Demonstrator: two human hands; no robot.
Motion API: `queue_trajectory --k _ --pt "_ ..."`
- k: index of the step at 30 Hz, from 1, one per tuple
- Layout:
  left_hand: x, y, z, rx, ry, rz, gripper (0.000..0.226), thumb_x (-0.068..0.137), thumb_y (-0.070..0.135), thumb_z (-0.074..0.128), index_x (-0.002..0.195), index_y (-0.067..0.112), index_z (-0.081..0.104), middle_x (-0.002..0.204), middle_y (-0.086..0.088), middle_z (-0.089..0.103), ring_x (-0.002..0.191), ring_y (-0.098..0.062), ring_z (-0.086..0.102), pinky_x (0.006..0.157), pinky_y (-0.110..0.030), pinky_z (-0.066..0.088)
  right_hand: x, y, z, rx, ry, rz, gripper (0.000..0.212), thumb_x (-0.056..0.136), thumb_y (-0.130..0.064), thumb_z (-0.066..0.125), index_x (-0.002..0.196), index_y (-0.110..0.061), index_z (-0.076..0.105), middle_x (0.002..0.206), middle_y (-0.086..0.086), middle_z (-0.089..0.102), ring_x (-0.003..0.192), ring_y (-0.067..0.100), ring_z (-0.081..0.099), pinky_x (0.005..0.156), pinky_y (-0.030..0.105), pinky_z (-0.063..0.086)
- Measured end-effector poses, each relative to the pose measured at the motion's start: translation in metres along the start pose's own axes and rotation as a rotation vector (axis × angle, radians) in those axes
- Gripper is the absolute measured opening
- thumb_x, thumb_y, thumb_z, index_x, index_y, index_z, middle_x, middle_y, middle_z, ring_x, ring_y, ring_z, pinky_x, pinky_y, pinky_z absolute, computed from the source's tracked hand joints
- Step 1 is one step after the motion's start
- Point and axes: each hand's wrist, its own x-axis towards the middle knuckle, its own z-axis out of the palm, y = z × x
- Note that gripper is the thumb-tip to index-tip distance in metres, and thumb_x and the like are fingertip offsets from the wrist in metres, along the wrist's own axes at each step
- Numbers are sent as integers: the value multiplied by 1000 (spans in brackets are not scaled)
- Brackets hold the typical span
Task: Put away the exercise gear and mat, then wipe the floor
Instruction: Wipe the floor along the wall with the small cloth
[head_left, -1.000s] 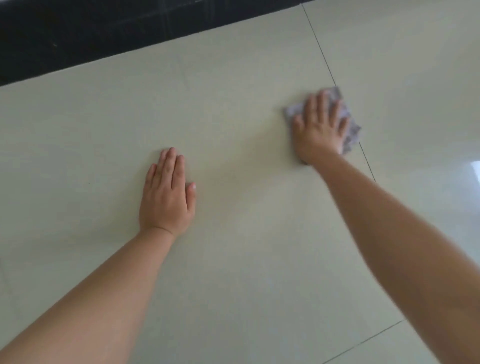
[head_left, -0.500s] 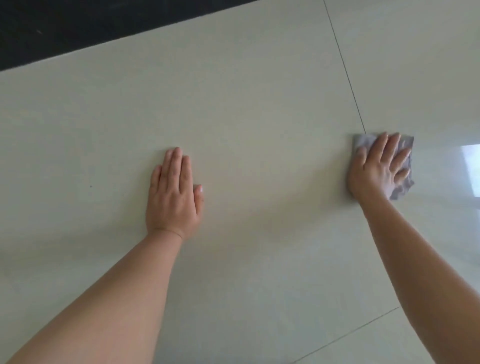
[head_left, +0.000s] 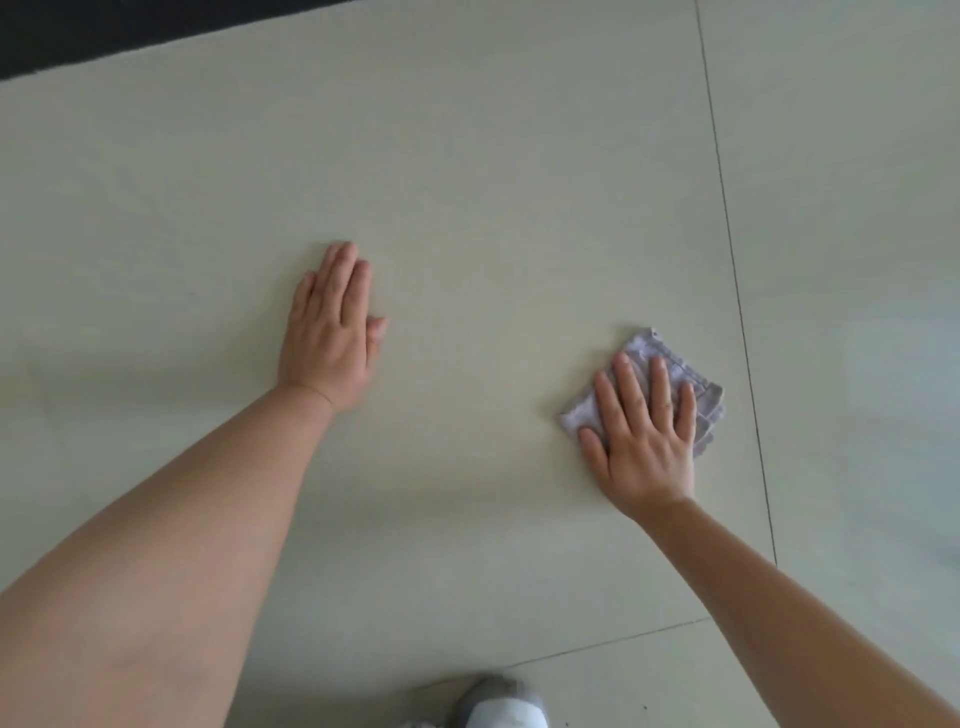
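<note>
so no exercise gear or mat anywhere in view, which makes me think the putting-away part is already handled and we're well into the wiping stage, though obviously i can only judge from what shows here. what's left looks like just more floor to cover, and i can't tell from the shine which patches are already done. going left to right: top left corner there's a dark strip (head_left: 130, 31) along the edge of the pale tiled floor (head_left: 493, 182), can't tell if it's a rug or darker flooring. then the left hand (head_left: 332, 332) is planted flat on the tile, palm down, fingers straight and held close together with the thumb sticking out a bit to the side. it's holding nothing, looks like it's just propping up the body weight. down at the bottom middle there's a grey and white thing (head_left: 501, 704) poking in, probably a sock or slipper toe, too cropped to say. further right, the right hand (head_left: 644, 436) is flat and open with the fingers spread apart, pressing down on a folded greyish-lilac cloth (head_left: 670, 374). not gripping or pinching it, just pinning it to the floor under the palm and fingers, with the cloth's far corners sticking out past the fingertips. the cloth sits just left of a grout line (head_left: 737, 312) running up the tiles, near it but not over it.
</note>
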Motion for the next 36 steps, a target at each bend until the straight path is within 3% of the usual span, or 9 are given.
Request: queue_trajectory --k 2,5,11,19,21,24,28,33,36 --pt "0 6 -9 -25 -48 -88 57 90 19 39 131 -20 38 141 -39 32 133 -50 33 111 -50 24 1 0 -5 -3 -89 12 59 97 -49 4 127 -13 40 129 14 61 126 36 29 111 45 1" --pt "2 17 -29 7 -195 -120 58 99 15 39 145 -9 14 155 -26 4 146 -34 5 119 -39 6 3 -3 -11 5 -133 8 60 96 -49 2 127 -14 40 129 13 61 125 35 29 106 52 11" --pt "1 76 -26 18 -276 170 57 101 22 30 147 -3 8 157 -19 -4 147 -29 -1 119 -37 2 2 -2 -11 47 -172 67 60 96 -49 -1 127 -19 41 129 4 62 121 36 55 102 52 20" --pt "0 84 -4 66 -353 108 66 101 29 28 148 3 -9 156 -14 -19 145 -24 -17 118 -37 -6 1 -1 -13 -29 -223 23 67 96 -49 -2 128 -18 48 129 5 62 118 37 58 106 54 29" --pt "-3 83 -9 30 -374 116 66 101 29 29 148 3 -9 156 -13 -19 145 -23 -17 118 -37 -6 -1 -2 -24 -36 -247 -12 75 94 -53 -3 137 -14 46 143 9 47 132 39 43 110 54 21" --pt "-4 83 -12 -4 -351 135 67 100 29 33 149 3 -6 157 -13 -16 146 -24 -14 118 -37 -4 0 5 -50 -10 -424 -22 69 92 -57 8 151 -20 4 160 1 -5 147 30 -4 118 48 2" --pt "-8 84 -16 -24 -367 154 67 101 30 31 148 2 -7 157 -12 -17 146 -23 -15 118 -37 -4 7 0 -91 -106 -630 -44 62 99 -44 23 150 -20 -4 158 -2 -17 148 22 -8 119 46 7" --pt "-5 80 -6 -27 -307 157 66 101 31 31 149 4 -6 157 -12 -17 146 -22 -15 119 -37 -3 -4 5 -74 -140 -511 -96 68 97 -44 35 151 -19 3 159 7 -14 146 34 -7 119 48 7" --pt "-5 81 2 -49 -206 169 66 99 27 37 149 3 1 158 -14 -11 147 -23 -10 118 -36 -1 -11 8 -34 -84 -242 -90 67 88 -46 46 141 -5 38 151 24 27 136 50 28 105 63 31"
